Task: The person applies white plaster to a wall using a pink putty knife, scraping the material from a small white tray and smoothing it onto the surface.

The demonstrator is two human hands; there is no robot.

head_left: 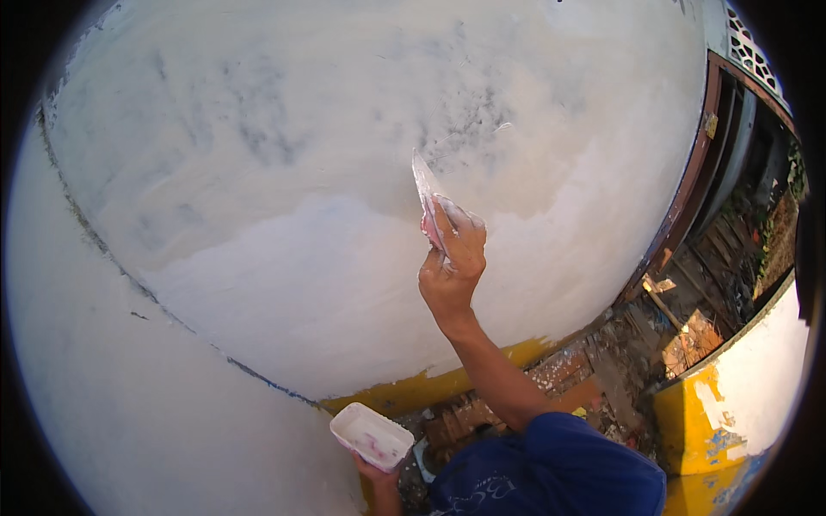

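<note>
My right hand (454,258) is raised at the wall, its fingers closed around a putty knife (424,179). The knife's blade points up and is smeared with white filler, as are my fingers. Its tip is at the plaster wall (301,267); whether it touches cannot be told. Low down, my left hand (379,471) grips a white rectangular plastic tub (372,435) from beneath, most of its fingers hidden. Whitish paste with pink streaks coats the inside of the tub. Grey, dark-speckled patches show on the wall around the blade, with a whiter smooth area below.
A second wall (129,370) meets the first at a cracked corner on the left. Yellow paint (413,391) runs along the wall's foot. Broken bricks and boards (602,378) litter the ground. At right are a brown door frame (688,189) and a low yellow-and-white wall (731,404).
</note>
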